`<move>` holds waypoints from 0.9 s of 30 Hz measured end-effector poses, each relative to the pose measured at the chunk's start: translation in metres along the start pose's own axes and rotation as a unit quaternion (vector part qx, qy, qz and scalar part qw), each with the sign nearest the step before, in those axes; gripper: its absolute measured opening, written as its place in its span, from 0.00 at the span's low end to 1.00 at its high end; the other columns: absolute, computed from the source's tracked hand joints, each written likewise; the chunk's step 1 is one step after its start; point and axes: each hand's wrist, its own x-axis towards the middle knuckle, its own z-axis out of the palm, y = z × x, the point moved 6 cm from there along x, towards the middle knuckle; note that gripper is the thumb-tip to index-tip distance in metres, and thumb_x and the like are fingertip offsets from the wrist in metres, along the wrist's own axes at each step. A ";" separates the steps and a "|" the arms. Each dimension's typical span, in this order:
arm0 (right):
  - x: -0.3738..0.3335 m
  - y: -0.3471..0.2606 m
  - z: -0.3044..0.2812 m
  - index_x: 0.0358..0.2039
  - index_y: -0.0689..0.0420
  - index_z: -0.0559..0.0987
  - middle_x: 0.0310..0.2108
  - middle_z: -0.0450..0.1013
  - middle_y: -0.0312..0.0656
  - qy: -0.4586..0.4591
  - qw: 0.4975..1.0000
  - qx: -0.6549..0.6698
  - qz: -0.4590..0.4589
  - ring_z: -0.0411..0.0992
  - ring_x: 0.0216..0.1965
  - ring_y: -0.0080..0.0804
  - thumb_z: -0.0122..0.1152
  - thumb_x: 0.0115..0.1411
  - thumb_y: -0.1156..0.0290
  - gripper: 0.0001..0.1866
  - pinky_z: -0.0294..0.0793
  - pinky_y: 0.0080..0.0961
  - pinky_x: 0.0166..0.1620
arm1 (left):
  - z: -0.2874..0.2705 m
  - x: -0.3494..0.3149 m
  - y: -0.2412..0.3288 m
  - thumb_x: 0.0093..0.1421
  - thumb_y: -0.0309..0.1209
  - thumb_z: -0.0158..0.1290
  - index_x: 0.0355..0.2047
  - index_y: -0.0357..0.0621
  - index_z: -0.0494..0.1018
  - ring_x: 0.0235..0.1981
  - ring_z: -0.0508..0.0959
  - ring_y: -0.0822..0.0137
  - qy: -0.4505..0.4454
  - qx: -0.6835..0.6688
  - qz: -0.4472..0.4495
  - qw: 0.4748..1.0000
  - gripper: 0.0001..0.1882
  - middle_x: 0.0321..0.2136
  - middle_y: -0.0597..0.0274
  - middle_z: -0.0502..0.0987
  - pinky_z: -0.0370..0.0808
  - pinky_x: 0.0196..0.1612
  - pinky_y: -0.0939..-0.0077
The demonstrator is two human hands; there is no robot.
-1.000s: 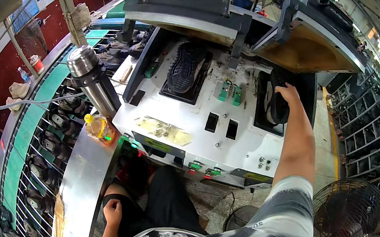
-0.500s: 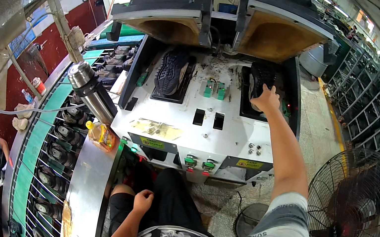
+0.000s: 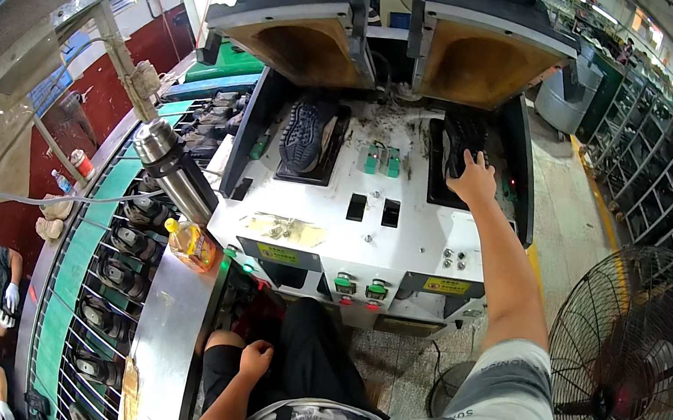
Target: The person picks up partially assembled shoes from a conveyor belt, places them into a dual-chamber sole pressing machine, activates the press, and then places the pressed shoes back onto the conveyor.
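My right hand (image 3: pixel 474 181) reaches forward to a dark shoe (image 3: pixel 462 142) lying sole up in the right bay of a white two-bay press (image 3: pixel 344 220). Its fingers grip the near end of that shoe. A second dark shoe (image 3: pixel 304 135), also sole up, lies in the left bay with neither hand on it. Both press lids, the left lid (image 3: pixel 310 45) and the right lid (image 3: pixel 485 66), stand raised with brown hollow undersides. My left hand (image 3: pixel 255 359) rests by my thigh, fingers curled closed, with nothing visible in it.
To the left, a roller conveyor (image 3: pixel 71 281) carries several shoes. A steel flask (image 3: pixel 174 169) and a bottle of yellow liquid (image 3: pixel 190 246) stand beside the press. A caged fan (image 3: pixel 628 383) is at right, before metal racks (image 3: pixel 654 174). Two people work at far left.
My view has shifted slightly, so the press sits a little differently in it. The right hand stays on the right shoe, and the left hand has hardly moved.
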 end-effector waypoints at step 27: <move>-0.406 0.107 0.257 0.45 0.63 0.76 0.41 0.75 0.46 -0.524 0.829 0.171 0.091 0.75 0.41 0.35 0.61 0.59 0.60 0.20 0.75 0.35 0.44 | -0.048 0.063 0.053 0.61 0.26 0.52 0.34 0.37 0.78 0.27 0.78 0.72 0.085 -0.255 0.063 0.961 0.07 0.26 0.62 0.79 0.76 0.34 0.75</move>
